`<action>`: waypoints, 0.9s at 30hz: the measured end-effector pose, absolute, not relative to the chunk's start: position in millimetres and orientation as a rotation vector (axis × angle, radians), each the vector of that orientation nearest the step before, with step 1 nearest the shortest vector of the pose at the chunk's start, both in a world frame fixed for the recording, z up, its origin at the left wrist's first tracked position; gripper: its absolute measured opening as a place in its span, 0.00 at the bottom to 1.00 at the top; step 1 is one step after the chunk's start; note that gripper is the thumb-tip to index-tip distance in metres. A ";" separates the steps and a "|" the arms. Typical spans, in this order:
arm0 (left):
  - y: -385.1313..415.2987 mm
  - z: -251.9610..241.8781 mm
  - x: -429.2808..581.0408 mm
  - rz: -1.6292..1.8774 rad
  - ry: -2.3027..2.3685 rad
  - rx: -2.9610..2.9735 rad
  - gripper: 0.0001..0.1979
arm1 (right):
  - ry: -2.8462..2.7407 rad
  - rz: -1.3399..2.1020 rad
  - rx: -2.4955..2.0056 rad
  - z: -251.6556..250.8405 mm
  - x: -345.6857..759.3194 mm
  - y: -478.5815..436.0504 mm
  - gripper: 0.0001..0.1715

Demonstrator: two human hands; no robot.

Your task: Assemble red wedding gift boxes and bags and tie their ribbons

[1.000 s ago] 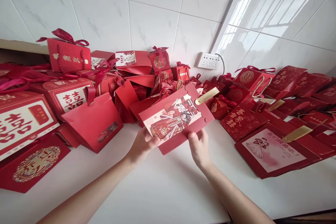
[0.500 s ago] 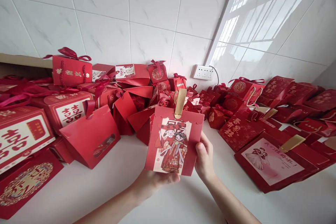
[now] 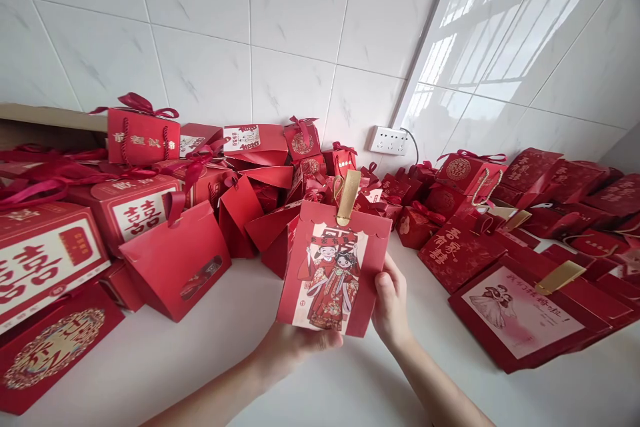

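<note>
I hold a flat red paper gift bag (image 3: 334, 267) upright above the white counter. Its front shows a cartoon couple in red dress, and a gold ribbon handle stands up from its top edge. My left hand (image 3: 290, 347) grips the bag's bottom edge from below, fingers curled under it. My right hand (image 3: 390, 303) pinches the lower right side, thumb on the front. Both hands are closed on the bag.
Several red gift boxes and bags lie piled along the tiled wall, large ones at the left (image 3: 45, 257). A flat bag with a pink picture (image 3: 520, 313) lies at the right. A white power socket (image 3: 387, 140) sits on the wall. White counter (image 3: 210, 360) shows near me.
The bag was tilted sideways a second ago; I have turned it upright and brought it closer. My left hand moved from its side to its bottom edge.
</note>
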State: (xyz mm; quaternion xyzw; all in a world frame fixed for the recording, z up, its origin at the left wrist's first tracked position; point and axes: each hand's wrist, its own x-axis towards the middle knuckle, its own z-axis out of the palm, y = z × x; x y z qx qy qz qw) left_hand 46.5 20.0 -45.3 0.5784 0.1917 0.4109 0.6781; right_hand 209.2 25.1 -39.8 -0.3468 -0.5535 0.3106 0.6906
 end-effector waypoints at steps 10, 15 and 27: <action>27.1 -56.0 39.5 1.107 0.675 1.455 0.27 | -1.043 0.944 -0.665 -43.0 204.2 28.0 0.19; 31.6 -53.2 36.2 1.262 0.822 1.360 0.23 | -0.974 1.144 -0.643 -39.4 203.8 29.2 0.17; 36.9 -40.9 39.0 1.355 0.612 1.354 0.31 | -1.106 0.634 -0.707 -33.2 202.6 18.4 0.15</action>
